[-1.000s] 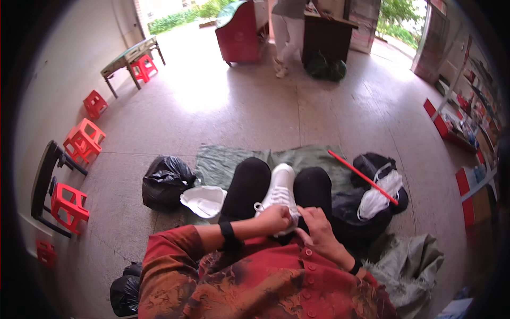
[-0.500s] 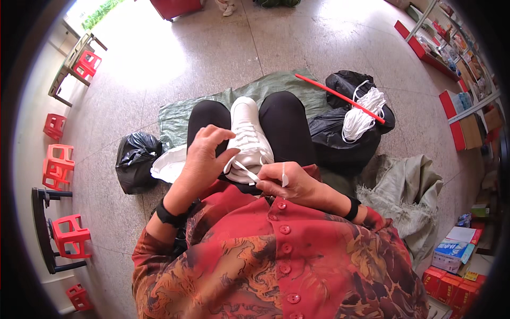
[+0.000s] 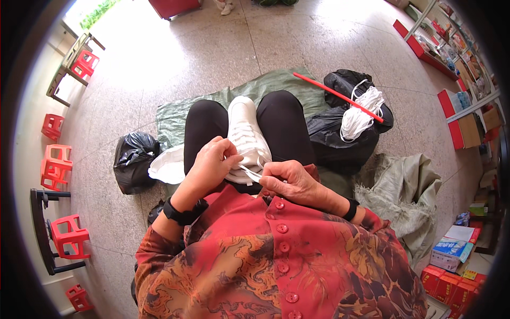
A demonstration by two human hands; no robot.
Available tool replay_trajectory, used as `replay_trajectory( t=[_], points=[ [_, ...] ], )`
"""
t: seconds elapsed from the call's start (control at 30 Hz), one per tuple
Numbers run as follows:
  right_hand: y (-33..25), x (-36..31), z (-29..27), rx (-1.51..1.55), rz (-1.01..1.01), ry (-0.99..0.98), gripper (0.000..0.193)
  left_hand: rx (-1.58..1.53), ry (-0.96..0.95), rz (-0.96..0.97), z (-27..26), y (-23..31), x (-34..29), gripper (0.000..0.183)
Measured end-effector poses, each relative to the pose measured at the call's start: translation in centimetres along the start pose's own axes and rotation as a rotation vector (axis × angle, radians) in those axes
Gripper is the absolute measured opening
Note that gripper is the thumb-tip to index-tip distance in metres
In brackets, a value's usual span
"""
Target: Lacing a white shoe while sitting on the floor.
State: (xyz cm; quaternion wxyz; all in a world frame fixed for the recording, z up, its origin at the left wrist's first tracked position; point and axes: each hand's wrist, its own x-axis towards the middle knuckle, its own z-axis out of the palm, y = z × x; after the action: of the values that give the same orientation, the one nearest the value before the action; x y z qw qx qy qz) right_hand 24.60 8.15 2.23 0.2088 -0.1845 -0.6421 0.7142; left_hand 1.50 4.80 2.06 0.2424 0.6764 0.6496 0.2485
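Note:
A white lace-up shoe (image 3: 244, 123) rests between my knees, toe pointing away from me, its lace threaded in rows up the front. At its ankle end my left hand (image 3: 213, 161) is closed, thumb and forefinger pinching the white shoelace (image 3: 249, 173). My right hand (image 3: 289, 179) grips the lace from the other side, fingers curled, and the stretch between the hands crosses the shoe's opening. A second white shoe (image 3: 168, 165) lies on the left beside my leg, partly hidden by my left forearm.
Black plastic bags lie on both sides, one at the left (image 3: 133, 162) and others at the right. A bundle of white laces (image 3: 357, 125) and a red stick (image 3: 340, 95) top the right bags. A green woven sheet (image 3: 172, 119) lies under my legs. Red stools (image 3: 69, 236) line the left wall.
My left hand has come down and right, and its fingers, spread before, now pinch the lace. The right hand stays nearly in place, holding the lace.

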Motion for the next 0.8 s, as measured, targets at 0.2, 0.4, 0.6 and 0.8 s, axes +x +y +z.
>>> replay_trajectory(
  t=[0.2,0.4,0.6,0.8],
  points=[
    [-2.1,-2.7,-2.6,0.089,0.121,0.245,0.031,-0.177,-0.083,-0.131,-0.5,-1.3,0.7,0.018],
    [-0.2,-3.6,-3.1,-0.082,0.12,0.274,0.023,-0.094,0.038,0.119,0.1,0.3,1.1,0.016],
    [2.3,-1.4,-2.7,-0.936,-0.218,0.161,0.019,-0.04,-0.114,0.313,0.6,0.3,4.7,0.011],
    [1.6,-1.9,-2.9,-0.53,0.107,0.082,0.016,-0.514,-0.485,-0.076,0.2,-0.7,6.9,0.01]
  ],
)
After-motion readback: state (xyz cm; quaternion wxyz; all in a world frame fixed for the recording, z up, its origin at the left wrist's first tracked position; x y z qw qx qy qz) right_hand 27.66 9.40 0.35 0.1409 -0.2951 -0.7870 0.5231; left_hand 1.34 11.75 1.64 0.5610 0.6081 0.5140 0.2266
